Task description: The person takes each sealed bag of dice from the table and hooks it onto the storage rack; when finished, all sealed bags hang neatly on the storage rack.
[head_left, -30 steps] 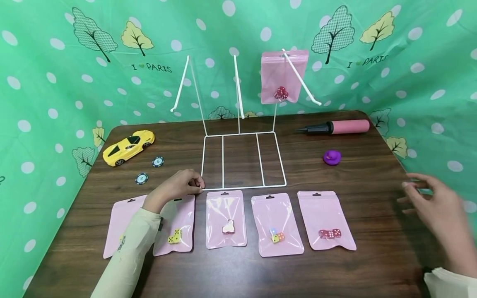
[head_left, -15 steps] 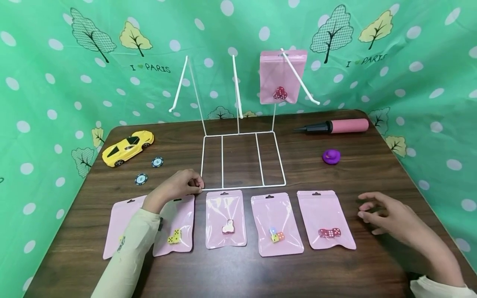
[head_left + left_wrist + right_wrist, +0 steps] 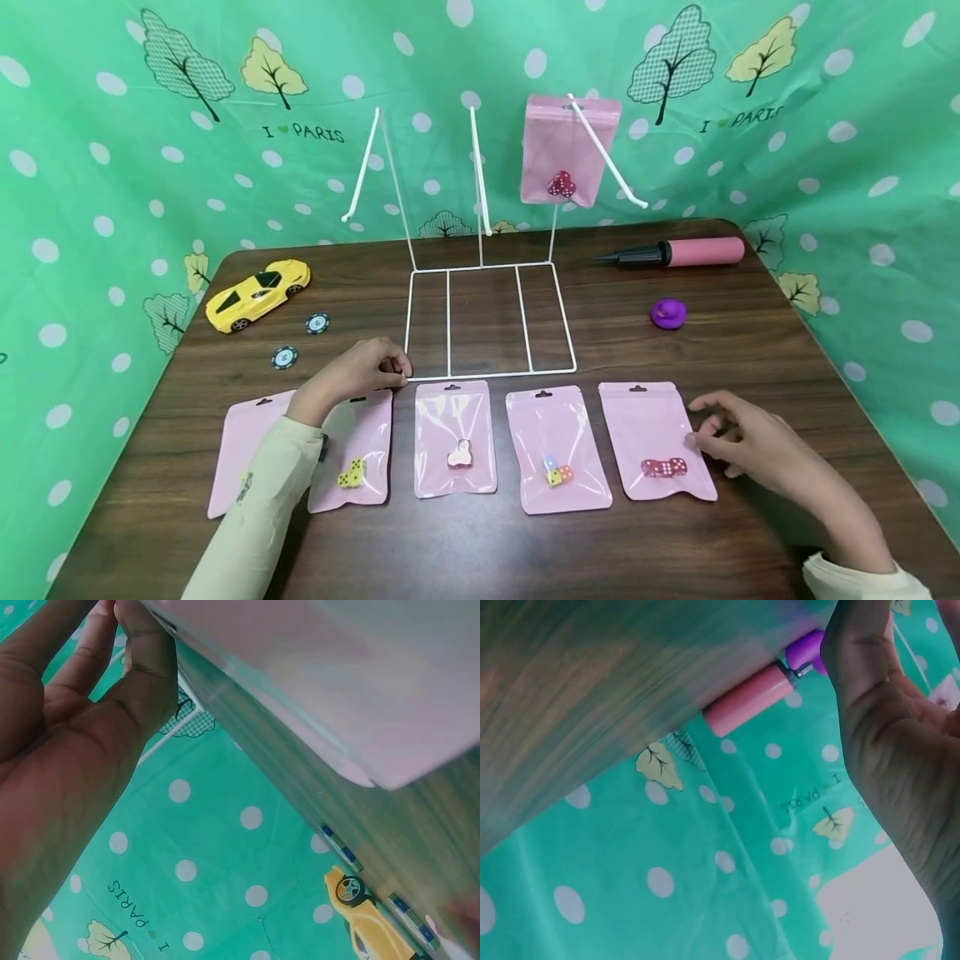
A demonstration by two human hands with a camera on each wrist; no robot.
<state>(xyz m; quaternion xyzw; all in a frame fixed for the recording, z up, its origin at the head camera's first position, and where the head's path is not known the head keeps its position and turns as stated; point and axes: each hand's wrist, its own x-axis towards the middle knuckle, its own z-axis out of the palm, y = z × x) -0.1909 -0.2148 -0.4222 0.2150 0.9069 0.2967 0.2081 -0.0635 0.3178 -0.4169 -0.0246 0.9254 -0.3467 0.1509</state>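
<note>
My left hand (image 3: 352, 373) pinches the front left corner of a white wire display rack (image 3: 448, 325). Its forearm covers part of two pink zip bags at the left, one with yellow dice (image 3: 351, 474). My right hand (image 3: 750, 437) is at the right edge of the rightmost pink bag (image 3: 648, 425), which lies flat with red dice inside; the fingers are loosely bent, with thumb and fingertips right at that edge. Another pink bag with red dice (image 3: 562, 146) hangs on the rack's right hook. In the right wrist view the fingertips are out of frame.
Between the hands lie a pink bag with a pale piece (image 3: 453, 417) and one with mixed-colour dice (image 3: 555, 433). A yellow toy car (image 3: 258, 296) and two poker chips (image 3: 317, 323) are at left. A purple rubber duck (image 3: 667, 314) and a pink hand pump (image 3: 705, 252) are at right.
My right hand has come in leftward from the table's right edge to the rightmost bag. The left hand stays on the rack corner.
</note>
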